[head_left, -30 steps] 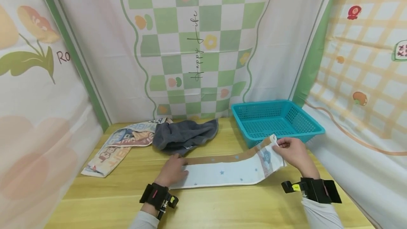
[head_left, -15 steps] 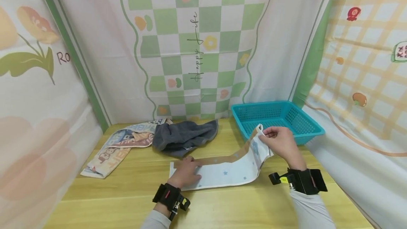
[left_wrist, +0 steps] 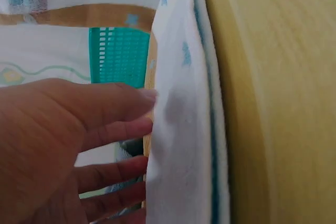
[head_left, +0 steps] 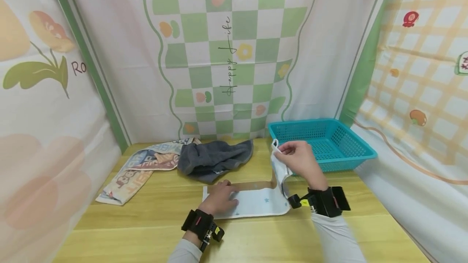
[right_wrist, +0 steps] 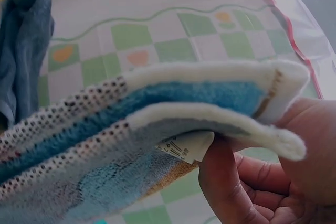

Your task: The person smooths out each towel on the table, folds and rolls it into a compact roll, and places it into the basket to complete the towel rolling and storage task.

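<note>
A white towel (head_left: pixel 252 208) with blue stars and a brown border lies folded lengthwise on the table. My left hand (head_left: pixel 220 199) rests on its left part, fingers extended; in the left wrist view the fingertips (left_wrist: pixel 144 95) touch the cloth. My right hand (head_left: pixel 300 159) pinches the towel's right end between thumb and fingers and holds it raised, so that part stands up and bends over the flat part. The right wrist view shows the towel's two layers (right_wrist: pixel 194 90) and a small printed label (right_wrist: pixel 194 148) by the right hand (right_wrist: pixel 241 182).
A dark grey towel (head_left: pixel 215 157) lies crumpled behind the left hand. Left of it is a colourful printed towel (head_left: pixel 135 173), partly under the grey one. A turquoise plastic basket (head_left: pixel 347 160) stands at the back right, behind the right hand. Patterned curtains (head_left: pixel 245 72) surround the table.
My right hand has moved left and up, folding the towel's raised end towards the middle. My left hand has slid a little right along the towel, uncovering its left edge.
</note>
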Motion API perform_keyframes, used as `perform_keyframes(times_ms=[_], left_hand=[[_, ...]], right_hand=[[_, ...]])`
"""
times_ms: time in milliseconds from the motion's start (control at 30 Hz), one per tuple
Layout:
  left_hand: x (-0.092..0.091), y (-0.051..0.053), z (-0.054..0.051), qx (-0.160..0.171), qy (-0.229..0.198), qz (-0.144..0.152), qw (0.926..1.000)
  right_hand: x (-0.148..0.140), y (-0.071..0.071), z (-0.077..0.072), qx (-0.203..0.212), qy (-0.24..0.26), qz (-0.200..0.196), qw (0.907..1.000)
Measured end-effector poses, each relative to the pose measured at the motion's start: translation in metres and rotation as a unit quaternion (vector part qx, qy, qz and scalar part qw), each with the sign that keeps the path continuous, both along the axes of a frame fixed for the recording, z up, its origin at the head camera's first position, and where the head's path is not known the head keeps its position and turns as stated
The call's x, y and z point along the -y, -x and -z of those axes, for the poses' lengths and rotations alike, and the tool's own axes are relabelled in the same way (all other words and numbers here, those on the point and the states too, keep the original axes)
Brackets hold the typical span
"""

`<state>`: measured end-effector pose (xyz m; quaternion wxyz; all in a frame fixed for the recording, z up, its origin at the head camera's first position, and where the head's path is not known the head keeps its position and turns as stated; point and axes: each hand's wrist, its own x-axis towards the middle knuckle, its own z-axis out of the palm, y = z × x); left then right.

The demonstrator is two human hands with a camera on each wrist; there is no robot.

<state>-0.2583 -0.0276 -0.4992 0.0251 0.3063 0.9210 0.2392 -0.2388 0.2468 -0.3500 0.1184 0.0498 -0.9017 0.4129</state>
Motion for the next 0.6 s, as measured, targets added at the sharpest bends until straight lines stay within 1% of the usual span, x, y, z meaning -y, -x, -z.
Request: perform_keyframes(times_ms=[133, 233, 267, 333, 467, 533, 600], left_hand=[[0.004, 0.002, 0.001, 0.013, -0.039, 0.011, 0.9991], [0.004, 0.004, 0.000, 0.035, -0.095, 0.013, 0.9948], [0.004, 0.005, -0.001, 0.047, -0.119, 0.014, 0.9916], [0.001, 0.005, -0.005, 0.067, -0.171, 0.012, 0.9830], [-0.005, 0.002, -0.014, 0.085, -0.264, 0.011, 0.9609], [-0.006, -0.001, -0.018, 0.091, -0.295, 0.009, 0.9510], [-0.008, -0.003, -0.022, 0.099, -0.316, 0.006, 0.9437]], right_hand=[[0.023, 0.007, 0.013, 0.001, 0.004, -0.028, 0.9996], [0.038, 0.012, 0.025, 0.005, 0.011, -0.054, 0.9985], [0.042, 0.013, 0.029, 0.008, 0.011, -0.059, 0.9981], [0.051, 0.015, 0.038, 0.014, 0.008, -0.075, 0.9971], [0.065, 0.018, 0.055, 0.012, -0.009, -0.122, 0.9924], [0.071, 0.018, 0.062, 0.006, -0.019, -0.153, 0.9880], [0.076, 0.017, 0.069, -0.002, -0.031, -0.182, 0.9828]])
